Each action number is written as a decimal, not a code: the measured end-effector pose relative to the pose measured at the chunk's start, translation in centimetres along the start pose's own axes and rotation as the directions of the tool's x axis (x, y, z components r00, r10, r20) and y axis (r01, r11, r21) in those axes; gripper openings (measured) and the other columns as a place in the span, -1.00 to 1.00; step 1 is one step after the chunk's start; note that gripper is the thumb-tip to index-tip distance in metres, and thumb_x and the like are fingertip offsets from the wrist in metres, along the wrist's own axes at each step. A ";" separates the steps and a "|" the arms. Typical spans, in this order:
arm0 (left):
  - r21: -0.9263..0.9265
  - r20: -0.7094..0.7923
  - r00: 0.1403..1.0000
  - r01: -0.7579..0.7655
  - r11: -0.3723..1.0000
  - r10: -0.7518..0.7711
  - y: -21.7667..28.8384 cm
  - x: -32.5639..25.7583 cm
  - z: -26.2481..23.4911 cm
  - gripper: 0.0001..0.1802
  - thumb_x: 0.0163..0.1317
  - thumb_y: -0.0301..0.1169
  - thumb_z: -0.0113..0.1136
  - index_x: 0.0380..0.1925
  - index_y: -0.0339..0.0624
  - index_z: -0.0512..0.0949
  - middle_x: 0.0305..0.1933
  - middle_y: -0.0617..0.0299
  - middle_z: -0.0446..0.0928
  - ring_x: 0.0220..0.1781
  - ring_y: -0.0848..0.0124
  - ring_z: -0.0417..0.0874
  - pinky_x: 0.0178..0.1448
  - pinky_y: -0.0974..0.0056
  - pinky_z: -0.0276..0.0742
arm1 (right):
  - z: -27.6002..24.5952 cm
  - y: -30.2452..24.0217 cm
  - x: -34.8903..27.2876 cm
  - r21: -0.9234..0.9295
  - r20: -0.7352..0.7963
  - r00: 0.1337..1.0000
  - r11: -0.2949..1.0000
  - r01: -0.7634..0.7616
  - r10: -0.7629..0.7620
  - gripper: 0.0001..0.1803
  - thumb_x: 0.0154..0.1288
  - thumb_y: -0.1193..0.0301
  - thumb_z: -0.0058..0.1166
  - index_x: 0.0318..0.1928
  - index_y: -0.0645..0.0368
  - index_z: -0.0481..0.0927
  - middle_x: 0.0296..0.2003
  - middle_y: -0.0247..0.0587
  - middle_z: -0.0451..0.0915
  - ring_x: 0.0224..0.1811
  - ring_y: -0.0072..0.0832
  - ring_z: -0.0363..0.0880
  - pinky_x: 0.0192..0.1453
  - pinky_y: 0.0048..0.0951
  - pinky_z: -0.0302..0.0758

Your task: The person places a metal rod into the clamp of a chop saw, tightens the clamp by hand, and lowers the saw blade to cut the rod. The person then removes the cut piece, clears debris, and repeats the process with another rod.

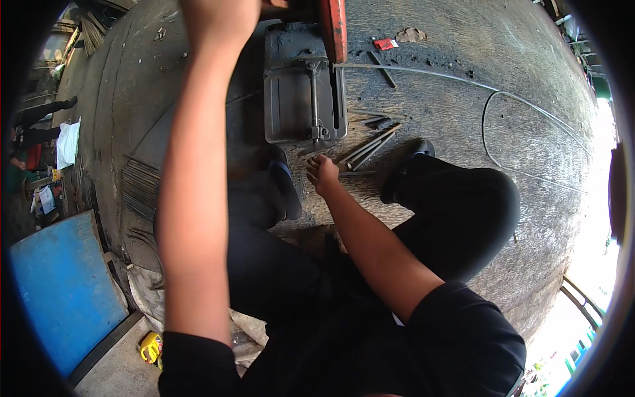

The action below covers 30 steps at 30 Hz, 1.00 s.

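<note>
A chop saw with a grey metal base (284, 112) stands on the floor in front of me, its red arm (336, 30) raised at the top edge. My left hand (221, 16) is up beside the red part of the saw, blurred, with its fingers cut off by the picture's edge. A thin metal rod (423, 70) runs from the right into the saw's clamp (314, 96). My right hand (323, 175) is just below the clamp's crank handle (316, 147), its fingers loosely bent and slightly apart, with nothing visible in them. Several short cut rods (372, 147) lie right of that hand.
The long rod curves into a loop (486, 126) at right. A dark flat bar (382, 69) and a red packet (384, 44) lie beyond the saw. Bundled rods (140, 187) lie at left, near a blue panel (69, 284) and a yellow tape measure (151, 348). Another person's legs (43, 116) show far left.
</note>
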<state>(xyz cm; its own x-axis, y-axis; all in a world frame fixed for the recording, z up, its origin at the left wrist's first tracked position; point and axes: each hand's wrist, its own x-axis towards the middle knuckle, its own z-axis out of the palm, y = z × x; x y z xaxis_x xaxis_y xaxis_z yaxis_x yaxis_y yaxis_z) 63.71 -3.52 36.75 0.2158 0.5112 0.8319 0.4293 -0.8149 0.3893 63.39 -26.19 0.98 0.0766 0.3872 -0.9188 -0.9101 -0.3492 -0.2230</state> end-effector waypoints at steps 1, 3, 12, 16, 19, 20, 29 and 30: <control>0.110 0.136 0.991 -0.003 0.994 -0.012 0.6 -0.2 0.7 -0.62 0.20 -0.28 0.18 -0.10 -0.35 0.57 0.09 -0.08 0.48 0.13 0.02 0.52 0.13 0.11 0.48 | 0.1 0.0 -0.1 0.011 0.024 0.999 1.000 -0.028 0.027 -0.72 0.17 0.35 0.01 -0.10 0.15 0.50 -0.25 -0.17 0.57 -0.24 -0.32 0.56 -0.06 -0.28 0.43; 0.277 0.287 0.958 -0.111 0.954 0.028 -0.9 0.4 2.0 -0.79 0.16 -0.48 0.17 -0.23 -0.38 0.60 0.03 -0.09 0.52 0.07 0.02 0.58 0.07 0.13 0.52 | 0.6 0.0 0.1 -0.051 -0.040 0.990 0.990 0.135 -0.137 -0.73 0.16 0.34 0.01 -0.14 0.18 0.52 -0.30 -0.17 0.57 -0.26 -0.37 0.55 -0.08 -0.35 0.41; 0.355 0.402 0.879 0.109 0.928 -0.257 -0.5 6.2 3.4 -0.75 0.03 -0.45 0.18 -0.26 -0.28 0.62 -0.10 -0.05 0.58 -0.08 0.04 0.63 -0.03 0.12 0.55 | -1.0 3.0 0.3 -0.620 0.309 0.733 0.456 0.638 -0.606 -0.77 0.11 0.37 0.04 -0.46 0.32 0.62 -0.63 -0.26 0.52 -0.65 -0.47 0.42 -0.48 -0.39 0.35; 0.506 0.624 0.722 -0.079 0.859 -0.301 1.9 7.3 2.3 -0.65 -0.03 -0.42 0.21 -0.18 -0.30 0.62 0.11 -0.12 0.50 0.09 0.04 0.55 0.11 0.09 0.49 | -0.2 3.0 0.5 -0.214 0.065 0.968 0.944 0.251 -0.242 -0.70 0.18 0.40 0.06 -0.13 0.35 0.54 -0.48 -0.26 0.54 -0.53 -0.52 0.45 -0.42 -0.46 0.38; 0.700 0.513 0.808 -0.199 0.686 -0.289 1.8 6.4 3.8 -0.61 -0.03 -0.41 0.17 -0.16 -0.37 0.61 0.10 -0.16 0.49 0.08 0.00 0.55 0.15 0.10 0.49 | 0.0 1.4 1.8 -0.273 0.070 0.790 0.750 0.603 -0.610 -0.45 0.29 0.32 0.04 0.23 0.28 0.29 -0.18 -0.23 0.54 -0.14 -0.44 0.50 -0.11 -0.43 0.41; 0.667 0.549 0.785 -0.203 0.717 -0.288 1.7 6.6 3.8 -0.59 -0.03 -0.40 0.16 -0.15 -0.40 0.60 0.09 -0.18 0.49 0.08 -0.01 0.54 0.17 0.10 0.48 | 0.0 1.2 2.4 -0.266 0.072 0.791 0.753 0.602 -0.607 -0.45 0.29 0.32 0.04 0.23 0.28 0.29 -0.18 -0.23 0.54 -0.14 -0.44 0.50 -0.11 -0.43 0.41; 0.661 0.557 0.757 -0.154 0.735 -0.342 1.6 6.5 3.5 -0.58 -0.02 -0.35 0.15 -0.16 -0.40 0.61 0.09 -0.18 0.49 0.10 -0.01 0.54 0.16 0.07 0.48 | 0.0 0.3 0.7 0.160 -0.202 0.952 0.951 0.265 -0.231 -0.59 0.21 0.20 0.11 -0.66 0.05 0.26 -0.73 -0.36 0.22 -0.77 -0.48 0.18 -0.64 -0.38 0.16; 0.636 0.532 0.788 -0.132 0.760 -0.309 1.6 6.3 3.5 -0.59 -0.01 -0.35 0.15 -0.16 -0.39 0.61 0.09 -0.17 0.48 0.09 -0.02 0.54 0.15 0.06 0.48 | -0.1 0.8 0.7 0.142 -0.183 0.968 0.970 0.199 -0.172 -0.57 0.21 0.20 0.10 -0.66 0.02 0.21 -0.76 -0.39 0.16 -0.81 -0.49 0.10 -0.68 -0.39 0.10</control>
<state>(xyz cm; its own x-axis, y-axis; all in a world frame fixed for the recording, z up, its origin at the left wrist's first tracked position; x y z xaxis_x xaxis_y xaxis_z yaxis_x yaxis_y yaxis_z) 68.80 -0.62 41.27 0.5041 0.8003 0.3247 0.8560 -0.5128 -0.0651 62.78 -26.27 0.14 0.3052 0.2788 -0.9106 -0.9251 -0.1399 -0.3529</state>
